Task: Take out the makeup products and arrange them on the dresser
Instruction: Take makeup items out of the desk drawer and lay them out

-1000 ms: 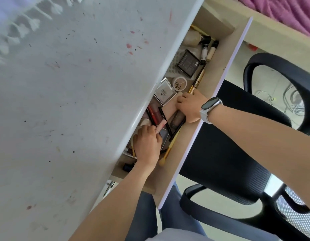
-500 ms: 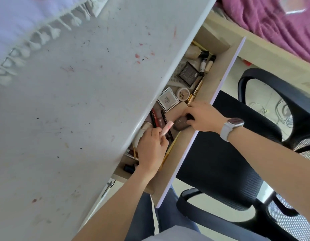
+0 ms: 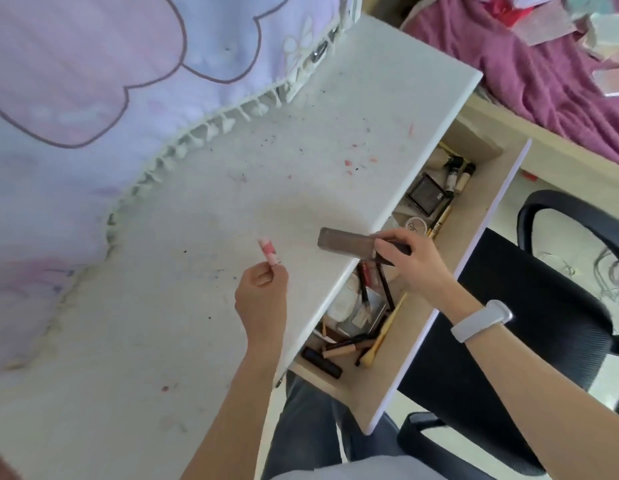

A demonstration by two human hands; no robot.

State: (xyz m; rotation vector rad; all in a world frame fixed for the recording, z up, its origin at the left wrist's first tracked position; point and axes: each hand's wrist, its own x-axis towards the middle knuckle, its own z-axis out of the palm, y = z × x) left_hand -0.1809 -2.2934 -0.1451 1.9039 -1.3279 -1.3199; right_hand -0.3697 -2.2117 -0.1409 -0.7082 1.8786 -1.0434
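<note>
Two hands over the white dresser top (image 3: 204,306), which is matte, speckled with dark flecks and a few pink-red smears. Left hand (image 3: 263,292) pinches one small pink tube (image 3: 268,250) by its lower end, fingers curled round it; the tube is cylindrical, stands tilted up and away, above the surface. Right hand (image 3: 413,261) grips one long dark brown case (image 3: 346,241), flat and rectangular, held by its near end so the rest juts out over the dresser edge; whether it touches the top cannot be told. One pale wristband (image 3: 481,320) on the right wrist, smooth and rounded. One open drawer (image 3: 453,271) of light wood below the edge, still full: one square dark compact (image 3: 426,197), one round cream-lidded pot (image 3: 416,225), two small dark-capped bottles (image 3: 457,173) side by side, one yellow-handled brush (image 3: 382,336), several slim pencils and sticks jumbled, count unclear. One lilac cloth (image 3: 76,98) with a knotted white fringe lies over the far part of the top. One black mesh chair (image 3: 530,306) beside the drawer. One purple blanket (image 3: 530,74), crumpled, at the far right.
</note>
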